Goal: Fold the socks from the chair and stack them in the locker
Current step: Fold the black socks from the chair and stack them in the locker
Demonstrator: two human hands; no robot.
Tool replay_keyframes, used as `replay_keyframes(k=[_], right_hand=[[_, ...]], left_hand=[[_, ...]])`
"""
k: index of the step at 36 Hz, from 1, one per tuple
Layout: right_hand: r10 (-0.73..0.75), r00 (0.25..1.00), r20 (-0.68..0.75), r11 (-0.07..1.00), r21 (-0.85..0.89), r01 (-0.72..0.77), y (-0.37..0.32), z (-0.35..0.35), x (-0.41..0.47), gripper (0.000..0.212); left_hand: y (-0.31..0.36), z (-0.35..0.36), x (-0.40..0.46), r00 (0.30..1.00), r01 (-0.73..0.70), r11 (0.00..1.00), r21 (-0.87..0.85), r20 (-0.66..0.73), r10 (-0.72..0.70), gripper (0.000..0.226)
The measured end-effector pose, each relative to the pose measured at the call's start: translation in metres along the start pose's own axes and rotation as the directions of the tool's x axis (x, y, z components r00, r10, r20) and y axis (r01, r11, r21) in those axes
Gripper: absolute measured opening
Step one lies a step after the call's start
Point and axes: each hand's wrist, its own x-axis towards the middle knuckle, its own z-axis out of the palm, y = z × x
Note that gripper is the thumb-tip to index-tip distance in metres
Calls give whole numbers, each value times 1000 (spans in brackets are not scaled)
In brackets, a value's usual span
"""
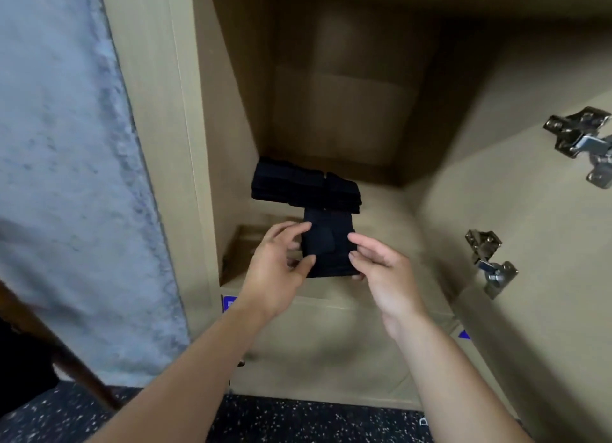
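So there's a folded sock [328,244], dark navy going on black, held up flat as a neat little rectangle right at the mouth of the locker [381,210], its long side running front to back. Just behind it on the locker's floor, toward the left wall, sits a stack of folded socks [304,187] in the same dark color, layered flat with the edges roughly lined up. The locker itself is plain beige wood with its compartment standing open.
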Motion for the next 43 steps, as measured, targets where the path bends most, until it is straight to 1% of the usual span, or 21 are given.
replay_keyframes(k=[5,8,15,20,24,28,32,38,43], right_hand=[[79,993,-82,995,65,-74,-2,-10,38,32],[94,989,-112,992,91,-84,-7,-18,62,33],[53,990,-127,995,90,-42,-16,-34,122,36],[32,990,-137,993,113,-17,-18,-29,161,35],[34,990,-138,991,134,-15,-16,-21,187,36],[54,990,-131,991,127,-37,-9,-17,205,37],[73,992,-104,990,125,-60,-5,-16,215,35],[84,996,-39,982,170,-76,0,-8,230,32],[74,997,-23,996,58,-73,7,-1,237,31]], left_hand=[[-33,9,15,991,133,990,-55,8,-133,59],[-48,13,19,987,160,986,-36,7,-160,57],[-58,20,32,991,136,989,-50,12,-136,54],[-58,15,34,984,177,971,-159,-5,-180,47],[-60,13,37,981,193,964,-183,12,-194,46],[-59,16,40,983,177,962,-209,1,-181,48],[-63,18,41,984,177,964,-196,2,-180,48],[-62,19,44,984,175,969,-175,5,-177,50],[-59,17,43,984,178,974,-141,5,-179,51]])
